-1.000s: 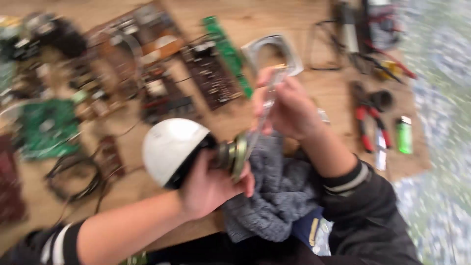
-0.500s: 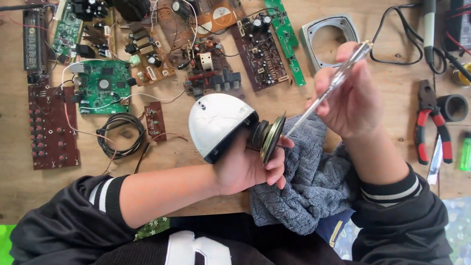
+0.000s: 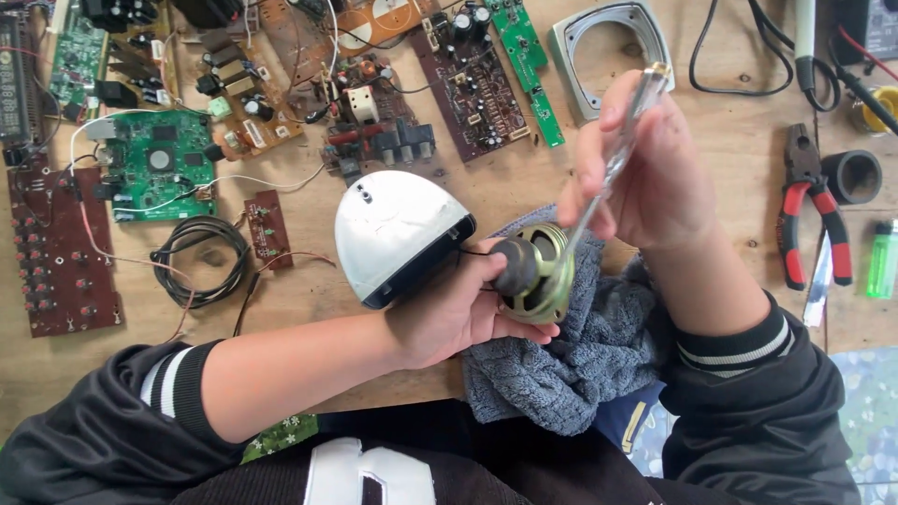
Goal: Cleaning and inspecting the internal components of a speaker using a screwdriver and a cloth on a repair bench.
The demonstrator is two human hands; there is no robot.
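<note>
Grey fuzzy cloth: under both hands.
Left hand: wrapped around small round metal speaker, beside white plastic shell.
Right hand: pinching clear-handled screwdriver, tip on speaker.

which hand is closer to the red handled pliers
Right. The right hand, holding a screwdriver, is just left of the red-handled pliers lying on the table. The left hand holds the small speaker, farther left.

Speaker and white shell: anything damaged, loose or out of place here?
Yes. The round speaker is out of the white shell, joined only by thin wires. The left hand grips it over a grey cloth; the right hand sets a screwdriver against its frame. No breakage visible.
</note>
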